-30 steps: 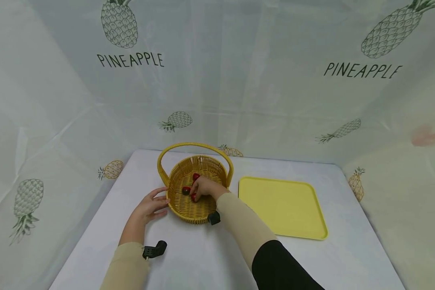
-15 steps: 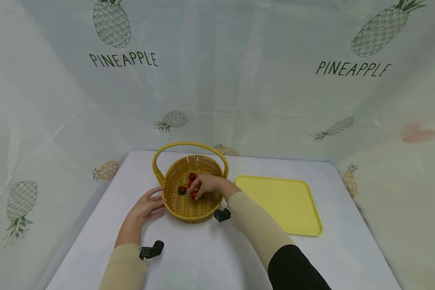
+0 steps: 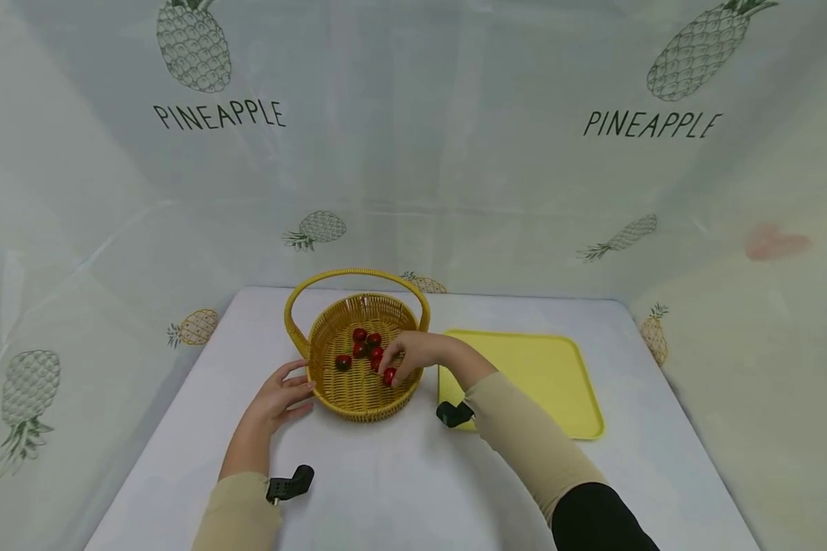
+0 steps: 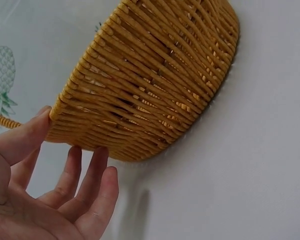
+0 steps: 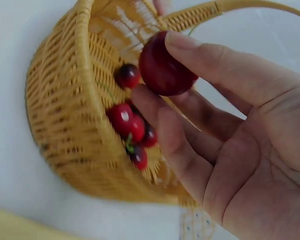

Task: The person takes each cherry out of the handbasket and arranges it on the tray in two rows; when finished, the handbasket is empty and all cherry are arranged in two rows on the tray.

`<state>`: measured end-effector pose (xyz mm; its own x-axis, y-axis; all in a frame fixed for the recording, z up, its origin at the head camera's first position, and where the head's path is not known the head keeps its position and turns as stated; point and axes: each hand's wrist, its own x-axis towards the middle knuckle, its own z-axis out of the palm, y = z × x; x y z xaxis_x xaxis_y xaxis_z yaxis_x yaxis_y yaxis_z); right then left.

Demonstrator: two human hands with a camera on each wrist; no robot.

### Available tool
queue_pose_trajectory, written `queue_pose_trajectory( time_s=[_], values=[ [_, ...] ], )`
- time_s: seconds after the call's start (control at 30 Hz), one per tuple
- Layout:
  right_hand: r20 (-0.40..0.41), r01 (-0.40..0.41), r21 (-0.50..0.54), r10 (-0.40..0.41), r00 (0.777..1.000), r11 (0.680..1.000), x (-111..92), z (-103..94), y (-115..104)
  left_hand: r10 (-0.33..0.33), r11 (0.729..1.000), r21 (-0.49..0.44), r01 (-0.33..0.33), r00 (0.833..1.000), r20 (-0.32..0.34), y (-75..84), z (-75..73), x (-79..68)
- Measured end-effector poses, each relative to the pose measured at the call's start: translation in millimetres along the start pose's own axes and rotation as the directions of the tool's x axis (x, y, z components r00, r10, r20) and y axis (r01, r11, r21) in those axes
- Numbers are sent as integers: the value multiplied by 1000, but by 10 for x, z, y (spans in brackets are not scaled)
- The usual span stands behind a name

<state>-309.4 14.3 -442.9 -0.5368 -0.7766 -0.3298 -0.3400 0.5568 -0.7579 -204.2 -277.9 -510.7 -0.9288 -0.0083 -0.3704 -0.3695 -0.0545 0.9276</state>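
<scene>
A round yellow wicker basket [image 3: 365,409] with a tall handle stands on the table. My right hand [image 3: 413,356] is over its right side and pinches a dark red cherry [image 5: 165,65] between thumb and fingertips. Several more cherries [image 5: 127,75] lie loose on the basket floor, as the head view shows too. On the other side, my left hand [image 3: 282,396] rests against the outer left wall with fingers spread. In the left wrist view the thumb touches the rim and the fingertips [image 4: 101,152] meet the weave; the basket's inside is hidden there.
To the right of the basket lies a flat yellow tray [image 3: 551,383], partly covered by my right forearm. A white cloth [image 3: 386,490] covers the table. Behind it hangs a pale curtain [image 3: 400,153] printed with pineapples.
My right hand has moved rightward inside the basket and now pinches a cherry near the right side. More cherries show on the basket floor. My left hand stays at the wall.
</scene>
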Motion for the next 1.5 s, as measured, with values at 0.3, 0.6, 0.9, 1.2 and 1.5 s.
queue_pose_trajectory(
  time_s=[0.3,0.6,0.9,1.2,1.5],
  values=[
    [2,-42,166,42,999,985,-430,-164,185,-5,1000,-9,4,999,-43,-16,96,-44],
    [-89,-129,333,168,982,934,-728,-296,552,-44,998,-39,42,997,-61,7,176,-80],
    [-196,-158,382,247,949,911,-843,-342,902,-48,998,-44,45,997,-55,-6,150,-49],
    [-283,-139,509,317,905,849,-778,-222,1189,-47,998,-44,45,998,-49,-32,152,-32],
    [-403,-110,558,384,831,823,-594,-113,1362,-44,999,-33,42,997,-64,-37,164,-44]
  ],
)
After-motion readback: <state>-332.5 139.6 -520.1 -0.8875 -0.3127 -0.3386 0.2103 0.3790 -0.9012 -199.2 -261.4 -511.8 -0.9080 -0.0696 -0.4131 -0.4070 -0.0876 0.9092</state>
